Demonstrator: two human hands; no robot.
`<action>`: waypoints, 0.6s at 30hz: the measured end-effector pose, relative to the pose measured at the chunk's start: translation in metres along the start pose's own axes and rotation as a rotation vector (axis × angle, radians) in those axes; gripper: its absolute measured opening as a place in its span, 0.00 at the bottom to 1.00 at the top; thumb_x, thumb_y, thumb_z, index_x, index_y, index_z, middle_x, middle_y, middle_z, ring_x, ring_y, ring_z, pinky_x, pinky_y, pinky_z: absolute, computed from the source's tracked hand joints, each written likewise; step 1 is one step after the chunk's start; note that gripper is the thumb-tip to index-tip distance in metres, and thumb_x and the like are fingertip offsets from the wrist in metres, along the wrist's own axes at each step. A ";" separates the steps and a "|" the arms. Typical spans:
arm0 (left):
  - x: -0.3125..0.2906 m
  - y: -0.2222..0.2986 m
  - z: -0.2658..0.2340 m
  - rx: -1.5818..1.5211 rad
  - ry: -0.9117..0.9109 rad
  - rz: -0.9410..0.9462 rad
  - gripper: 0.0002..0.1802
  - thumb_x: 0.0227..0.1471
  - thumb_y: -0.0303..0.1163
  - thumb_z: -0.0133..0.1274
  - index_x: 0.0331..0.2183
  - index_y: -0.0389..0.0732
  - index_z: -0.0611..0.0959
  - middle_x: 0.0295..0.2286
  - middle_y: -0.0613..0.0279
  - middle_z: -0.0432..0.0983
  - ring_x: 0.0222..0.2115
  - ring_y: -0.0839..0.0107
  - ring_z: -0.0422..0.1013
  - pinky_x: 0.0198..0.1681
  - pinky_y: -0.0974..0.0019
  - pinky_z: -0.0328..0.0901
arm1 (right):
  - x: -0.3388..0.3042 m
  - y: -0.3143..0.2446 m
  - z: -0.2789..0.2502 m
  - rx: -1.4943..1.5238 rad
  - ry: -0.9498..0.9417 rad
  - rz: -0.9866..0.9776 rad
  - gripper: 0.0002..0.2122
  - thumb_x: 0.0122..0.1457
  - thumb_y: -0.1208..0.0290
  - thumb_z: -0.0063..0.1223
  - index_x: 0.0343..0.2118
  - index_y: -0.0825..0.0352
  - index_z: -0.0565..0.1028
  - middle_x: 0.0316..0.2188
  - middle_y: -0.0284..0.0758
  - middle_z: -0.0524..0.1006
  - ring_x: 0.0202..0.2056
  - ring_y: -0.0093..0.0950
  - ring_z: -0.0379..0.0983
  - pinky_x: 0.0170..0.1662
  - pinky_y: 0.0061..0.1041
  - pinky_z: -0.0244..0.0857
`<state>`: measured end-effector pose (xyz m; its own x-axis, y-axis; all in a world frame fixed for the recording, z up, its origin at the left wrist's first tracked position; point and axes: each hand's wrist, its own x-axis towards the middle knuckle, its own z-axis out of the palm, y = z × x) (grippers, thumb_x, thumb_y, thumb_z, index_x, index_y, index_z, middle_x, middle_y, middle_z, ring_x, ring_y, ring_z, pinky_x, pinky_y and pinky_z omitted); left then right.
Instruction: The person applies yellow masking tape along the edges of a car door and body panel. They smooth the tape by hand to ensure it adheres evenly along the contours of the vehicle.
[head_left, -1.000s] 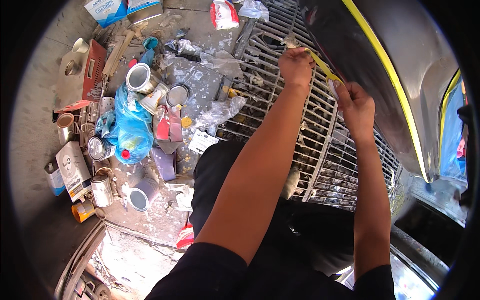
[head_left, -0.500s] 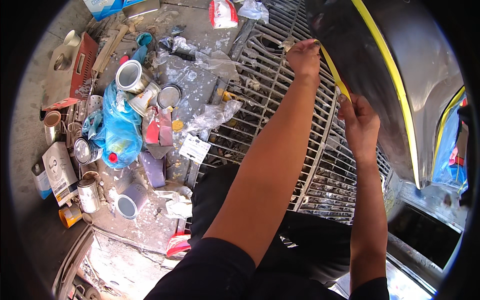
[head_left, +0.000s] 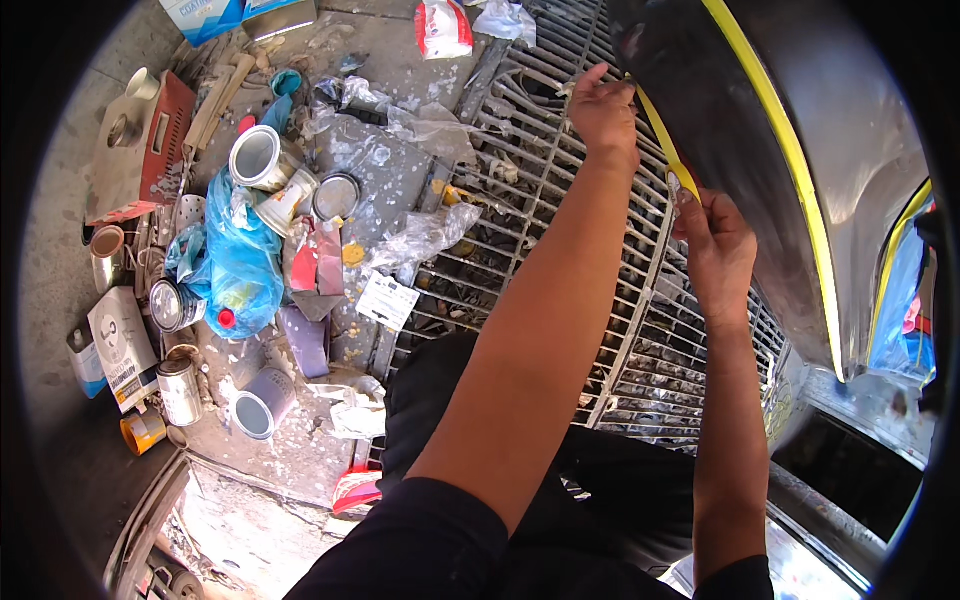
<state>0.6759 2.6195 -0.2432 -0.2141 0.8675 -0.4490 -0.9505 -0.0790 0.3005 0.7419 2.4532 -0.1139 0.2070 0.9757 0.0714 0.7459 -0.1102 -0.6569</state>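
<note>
Compared with half a second ago, the fingers of the left grip point(head_left: 603, 118) have loosened from a curled fist, one now pointing toward the top of the frame; whether they keep hold of the narrow yellow tape strip point(head_left: 658, 130) cannot be told. The strip slants at upper right of centre, taut-looking, from beside those fingers down to the right grip point(head_left: 723, 245), which, as before, pinches it between thumb and fingers. Against the first frame, both have come nearer the glossy, dark, curved panel point(head_left: 700, 130) filling the upper right, and the floor clutter appears farther left.

The left forearm cuts across the centre and hides part of the dusty, pale metal grating point(head_left: 628, 345). A longer yellow band point(head_left: 803, 180) follows the panel's curve, and thin blue plastic sheeting point(head_left: 890, 335) shows at the right edge.

At left, a crumpled, translucent blue plastic bag point(head_left: 240, 265) lies on the paint-spattered floor, between an open, round pale can point(head_left: 257, 158) above it and a cylindrical grey can point(head_left: 274, 395), tipped over, below. Wrinkled clear film point(head_left: 430, 237) and a flat white rectangular card point(head_left: 387, 300) reach the grating's left edge. A boxy red-and-grey case with slots point(head_left: 172, 155) stands at upper left.
</note>
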 end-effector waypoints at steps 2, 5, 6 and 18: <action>0.001 0.000 0.001 0.058 0.036 -0.007 0.13 0.62 0.18 0.61 0.48 0.38 0.85 0.35 0.62 0.83 0.35 0.71 0.79 0.37 0.65 0.73 | 0.001 0.001 0.000 0.013 -0.005 -0.004 0.13 0.71 0.65 0.66 0.42 0.74 0.83 0.24 0.32 0.82 0.27 0.15 0.76 0.34 0.21 0.71; 0.005 -0.003 0.000 0.159 0.012 -0.008 0.09 0.63 0.18 0.61 0.44 0.36 0.85 0.36 0.61 0.84 0.34 0.72 0.79 0.37 0.67 0.73 | 0.001 0.005 0.000 0.021 -0.013 0.001 0.13 0.71 0.65 0.65 0.42 0.74 0.84 0.24 0.32 0.82 0.27 0.14 0.76 0.34 0.21 0.71; 0.007 -0.005 -0.001 0.162 -0.024 0.082 0.08 0.62 0.17 0.61 0.43 0.36 0.86 0.35 0.62 0.82 0.32 0.73 0.78 0.37 0.68 0.72 | 0.002 0.007 0.000 0.009 -0.009 0.005 0.13 0.71 0.65 0.65 0.42 0.74 0.84 0.24 0.32 0.82 0.27 0.14 0.76 0.34 0.21 0.70; -0.019 -0.022 -0.029 0.759 -0.310 0.739 0.24 0.69 0.22 0.56 0.64 0.41 0.83 0.56 0.52 0.72 0.52 0.58 0.72 0.54 0.62 0.71 | 0.002 0.025 -0.010 -0.371 0.155 -0.136 0.18 0.70 0.56 0.67 0.41 0.71 0.86 0.21 0.41 0.81 0.22 0.23 0.70 0.32 0.30 0.71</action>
<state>0.6945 2.5902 -0.2654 -0.5058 0.8247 0.2532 -0.2032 -0.3991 0.8941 0.7674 2.4504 -0.1227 0.1626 0.9493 0.2691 0.9445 -0.0709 -0.3206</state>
